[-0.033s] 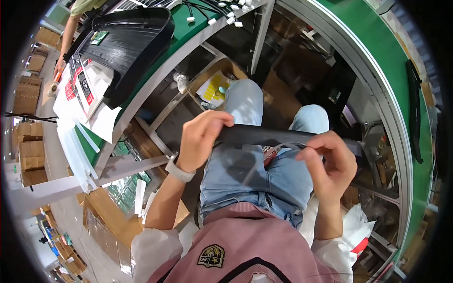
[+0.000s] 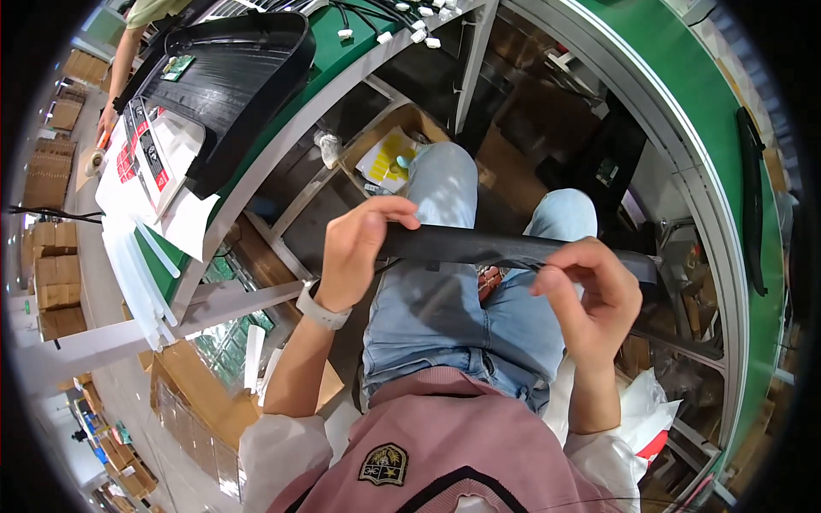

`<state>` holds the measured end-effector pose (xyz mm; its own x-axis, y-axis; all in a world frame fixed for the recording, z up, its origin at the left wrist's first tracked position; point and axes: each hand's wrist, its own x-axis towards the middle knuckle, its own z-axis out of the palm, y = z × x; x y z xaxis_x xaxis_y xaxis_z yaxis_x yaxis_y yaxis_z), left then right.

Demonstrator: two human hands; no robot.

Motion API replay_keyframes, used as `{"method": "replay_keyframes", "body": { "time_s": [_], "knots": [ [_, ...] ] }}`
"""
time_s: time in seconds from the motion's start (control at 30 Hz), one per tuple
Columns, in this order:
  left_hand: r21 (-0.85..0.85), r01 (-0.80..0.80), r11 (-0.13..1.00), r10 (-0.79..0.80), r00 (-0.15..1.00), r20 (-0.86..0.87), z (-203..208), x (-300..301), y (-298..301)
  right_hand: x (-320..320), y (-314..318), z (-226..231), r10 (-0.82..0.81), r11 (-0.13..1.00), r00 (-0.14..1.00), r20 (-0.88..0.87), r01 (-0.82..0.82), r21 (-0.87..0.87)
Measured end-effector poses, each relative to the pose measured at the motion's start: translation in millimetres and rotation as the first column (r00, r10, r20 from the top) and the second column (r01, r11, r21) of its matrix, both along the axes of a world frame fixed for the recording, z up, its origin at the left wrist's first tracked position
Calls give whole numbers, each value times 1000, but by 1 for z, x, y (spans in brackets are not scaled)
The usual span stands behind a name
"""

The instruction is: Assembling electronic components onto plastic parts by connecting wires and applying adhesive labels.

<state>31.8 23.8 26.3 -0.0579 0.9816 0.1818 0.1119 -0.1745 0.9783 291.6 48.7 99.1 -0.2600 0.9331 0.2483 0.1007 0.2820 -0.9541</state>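
Note:
A long, thin black plastic strip (image 2: 479,246) lies level across my lap, above my blue jeans. My left hand (image 2: 359,248) grips its left end, thumb on top and fingers curled round it. My right hand (image 2: 590,291) is closed over the strip further right, fingertips pinching its near edge. The strip's right end (image 2: 641,267) sticks out past that hand. A white band sits on my left wrist (image 2: 323,309).
A green bench (image 2: 342,60) curves round me with a large black curved panel (image 2: 231,77), white labelled sheets (image 2: 145,162) and white cable connectors (image 2: 402,21). Another person's arm (image 2: 120,60) reaches in top left. Another black strip (image 2: 753,205) lies right. Cardboard boxes (image 2: 51,274) stand left.

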Motion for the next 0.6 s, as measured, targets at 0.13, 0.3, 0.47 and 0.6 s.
{"method": "replay_keyframes", "body": {
  "time_s": [0.13,0.3,0.47,0.6],
  "knots": [
    [23,33,999,-36,987,155,-7,-8,-3,-16,3,-9,23,944,999,-47,-37,-327],
    [144,73,987,-82,995,52,-7,-17,-5,-24,6,-25,69,905,997,-37,-78,-418],
    [154,-17,988,16,1000,8,-11,-16,-6,-32,9,-33,56,876,996,73,-14,-482],
    [215,-50,975,102,967,-234,-22,-18,-12,-38,9,-38,74,884,967,244,50,-466]
  ]
}}
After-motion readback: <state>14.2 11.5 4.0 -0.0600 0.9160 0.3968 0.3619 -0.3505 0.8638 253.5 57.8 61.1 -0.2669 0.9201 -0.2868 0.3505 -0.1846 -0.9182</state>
